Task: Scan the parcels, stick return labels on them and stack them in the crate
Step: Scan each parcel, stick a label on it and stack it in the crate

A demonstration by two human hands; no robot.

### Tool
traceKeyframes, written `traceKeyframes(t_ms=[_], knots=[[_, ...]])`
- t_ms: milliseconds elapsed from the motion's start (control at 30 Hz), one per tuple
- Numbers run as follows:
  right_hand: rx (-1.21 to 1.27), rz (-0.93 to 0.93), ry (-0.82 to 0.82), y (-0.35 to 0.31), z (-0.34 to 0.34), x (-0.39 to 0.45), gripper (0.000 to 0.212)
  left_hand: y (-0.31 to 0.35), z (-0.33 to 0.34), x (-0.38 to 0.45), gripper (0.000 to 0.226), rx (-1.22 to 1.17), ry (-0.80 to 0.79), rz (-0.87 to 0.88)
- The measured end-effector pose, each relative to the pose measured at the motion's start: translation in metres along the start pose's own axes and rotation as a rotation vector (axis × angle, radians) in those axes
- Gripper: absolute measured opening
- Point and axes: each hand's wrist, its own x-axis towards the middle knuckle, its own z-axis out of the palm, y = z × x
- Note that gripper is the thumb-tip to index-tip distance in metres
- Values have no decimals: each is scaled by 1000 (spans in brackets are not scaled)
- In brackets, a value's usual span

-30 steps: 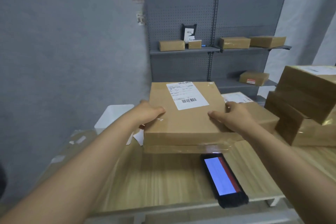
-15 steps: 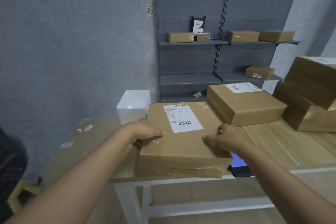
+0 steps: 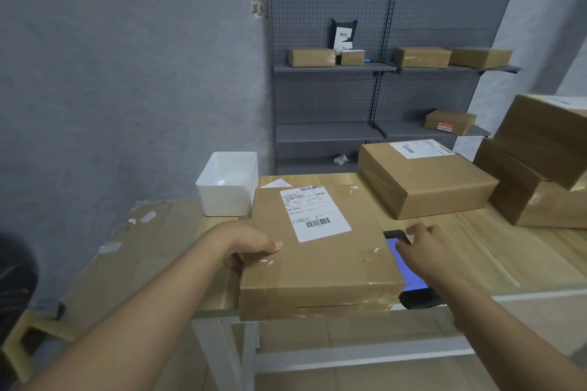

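Left hand [image 3: 251, 243] grips the near-left edge of the parcel [image 3: 317, 251], thumb on top and fingers curled under, probably to steady it with its label [image 3: 314, 213] face-up for scanning. Right hand [image 3: 425, 251] reaches with loosely spread fingers over the scanner [image 3: 409, 276], holding nothing; whether it touches the device I cannot tell. The parcel lies flat at the front of the table [image 3: 508, 251], its near end jutting past the table edge and its right side covering part of the scanner, so it could tip if let go. Just behind its far-left corner stands a white bin [image 3: 227, 187]; behind to the right sits a second box [image 3: 425, 181], then a stack [image 3: 540, 168]. Bare wood lies open to the right of the scanner. No crate is clearly in view.
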Motion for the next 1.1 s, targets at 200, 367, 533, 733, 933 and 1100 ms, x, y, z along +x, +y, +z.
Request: traceKeyframes(t_ms=[200,367,533,733,933,1100], knots=[[-266,74,-162,22,18,-5,73,0,2,2,65,-14,17,-15],[-331,57,-108,21,25,-5,60,1,3,0,69,-8,26,-32],[-260,137,-87,24,18,1,53,-1,6,-1,76,-26,61,-16],[60,123,-52,14,-17,13,57,-2,8,-2,80,28,85,-1],[28,-62,-95,-52,-60,2,62,-1,9,-5,63,41,63,20],[-223,-189,-243,-90,-68,-28,70,-2,9,-6,59,76,87,60]])
